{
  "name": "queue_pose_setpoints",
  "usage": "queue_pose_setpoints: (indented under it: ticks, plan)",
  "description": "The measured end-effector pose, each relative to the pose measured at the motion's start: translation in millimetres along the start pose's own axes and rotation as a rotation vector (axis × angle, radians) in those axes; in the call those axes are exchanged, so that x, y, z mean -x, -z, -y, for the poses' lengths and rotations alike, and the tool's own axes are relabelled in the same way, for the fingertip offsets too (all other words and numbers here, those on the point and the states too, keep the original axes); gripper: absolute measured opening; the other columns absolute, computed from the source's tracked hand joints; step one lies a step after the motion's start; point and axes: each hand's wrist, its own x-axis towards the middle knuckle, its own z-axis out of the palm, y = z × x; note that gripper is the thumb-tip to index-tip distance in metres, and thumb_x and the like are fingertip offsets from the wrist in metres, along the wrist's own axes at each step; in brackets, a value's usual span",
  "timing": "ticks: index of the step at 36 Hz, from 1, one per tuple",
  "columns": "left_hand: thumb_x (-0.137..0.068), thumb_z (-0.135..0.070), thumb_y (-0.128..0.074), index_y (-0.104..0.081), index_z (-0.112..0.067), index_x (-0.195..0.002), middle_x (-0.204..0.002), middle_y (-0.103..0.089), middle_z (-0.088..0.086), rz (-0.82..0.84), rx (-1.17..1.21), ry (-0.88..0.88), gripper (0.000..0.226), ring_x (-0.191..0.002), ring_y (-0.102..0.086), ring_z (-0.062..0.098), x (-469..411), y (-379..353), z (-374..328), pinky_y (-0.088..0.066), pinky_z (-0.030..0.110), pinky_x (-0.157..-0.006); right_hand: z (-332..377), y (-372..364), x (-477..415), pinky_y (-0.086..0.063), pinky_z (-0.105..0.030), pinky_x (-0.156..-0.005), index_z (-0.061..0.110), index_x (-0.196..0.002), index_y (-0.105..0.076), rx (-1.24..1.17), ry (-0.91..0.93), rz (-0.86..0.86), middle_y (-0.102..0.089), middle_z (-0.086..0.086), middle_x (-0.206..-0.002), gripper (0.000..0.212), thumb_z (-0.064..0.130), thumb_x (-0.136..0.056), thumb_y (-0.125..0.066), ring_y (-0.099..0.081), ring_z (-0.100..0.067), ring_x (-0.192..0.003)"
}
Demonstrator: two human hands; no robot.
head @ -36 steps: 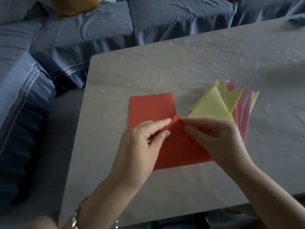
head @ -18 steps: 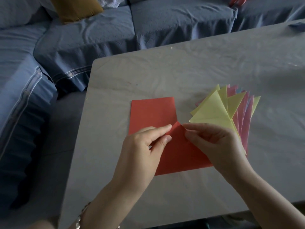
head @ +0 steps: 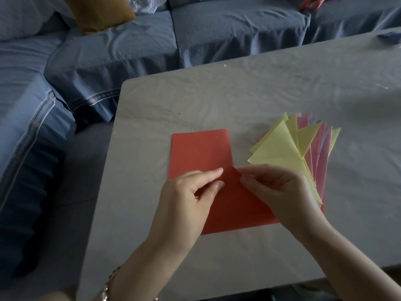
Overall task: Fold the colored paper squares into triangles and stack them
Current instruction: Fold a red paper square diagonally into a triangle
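Note:
A red paper square lies on the grey table, its near right part folded over into a flap whose corner points away from me. My left hand pinches that corner from the left between thumb and forefinger. From the right, my right hand pinches the same corner. To the right lies a fanned stack of folded triangles, yellow on top and pink beneath; my right hand covers its near end.
A blue covered sofa runs along the far side and the left of the table, with a mustard cushion on it. The table's left edge and near edge are close to my arms. A dark blue scrap lies far right.
Both hands keep their pinch on the red flap's corner. The corner has shifted slightly left, toward the red sheet's right edge. The camera has tilted a little, moving everything down in view.

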Motion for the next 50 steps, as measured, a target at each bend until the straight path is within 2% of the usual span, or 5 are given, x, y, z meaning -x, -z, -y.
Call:
queue_pose_setpoints:
  ticks: [7, 16, 23, 31, 50]
  plan:
    - [-0.073, -0.011, -0.075, -0.07, -0.03, -0.09, -0.072, -0.066, -0.028, 0.037, 0.112, 0.178, 0.025, -0.064, -0.063, -0.007, -6, 2, 2, -0.043, 0.004, -0.062, 3, 6, -13, -0.05, -0.013, -0.077, 0.043, -0.078, -0.071, 0.206, 0.066, 0.248, -0.07, 0.023, -0.08, 0.033, 0.01, -0.079, -0.069, -0.065, 0.004, -0.077]
    - [-0.07, -0.003, -0.076, -0.071, -0.02, -0.074, -0.059, -0.069, -0.005, 0.398, 0.25, 0.382, 0.018, -0.054, -0.063, 0.001, -19, 10, 8, -0.045, 0.013, -0.054, 14, 7, -30, -0.044, -0.012, -0.074, 0.031, -0.1, -0.068, 0.69, 0.279, 0.56, -0.059, 0.025, -0.077, 0.022, 0.018, -0.083, -0.065, -0.055, 0.003, -0.089]
    - [-0.074, 0.0, -0.072, -0.07, -0.007, -0.071, -0.052, -0.064, -0.003, 0.211, 0.366, 0.661, 0.008, -0.047, -0.058, 0.005, -23, -19, 51, -0.049, 0.017, -0.051, -19, -10, -41, -0.048, -0.032, -0.085, 0.016, -0.085, -0.071, 0.85, 0.605, 0.337, -0.07, 0.003, -0.09, 0.014, 0.012, -0.074, -0.063, -0.063, -0.02, -0.096]
    - [-0.072, -0.003, -0.075, -0.066, -0.019, -0.058, -0.044, -0.06, -0.009, 0.112, 0.21, 0.773, 0.022, -0.037, -0.05, 0.0, -20, -38, 105, -0.045, 0.014, -0.046, -90, -25, -16, -0.049, -0.03, -0.088, 0.024, -0.097, -0.072, 1.047, 0.346, 0.599, -0.069, 0.008, -0.107, 0.04, 0.036, -0.083, -0.036, -0.063, -0.011, -0.104]
    - [-0.07, -0.011, -0.077, -0.065, -0.028, -0.056, -0.057, -0.063, -0.012, 0.137, 0.062, 0.736, 0.026, -0.054, -0.057, 0.007, -16, -44, 122, -0.047, 0.022, -0.062, -104, -34, -41, -0.045, -0.034, -0.091, 0.005, -0.108, -0.066, 1.268, 0.086, 0.259, -0.064, -0.008, -0.119, 0.047, 0.032, -0.085, -0.037, -0.057, -0.021, -0.114]
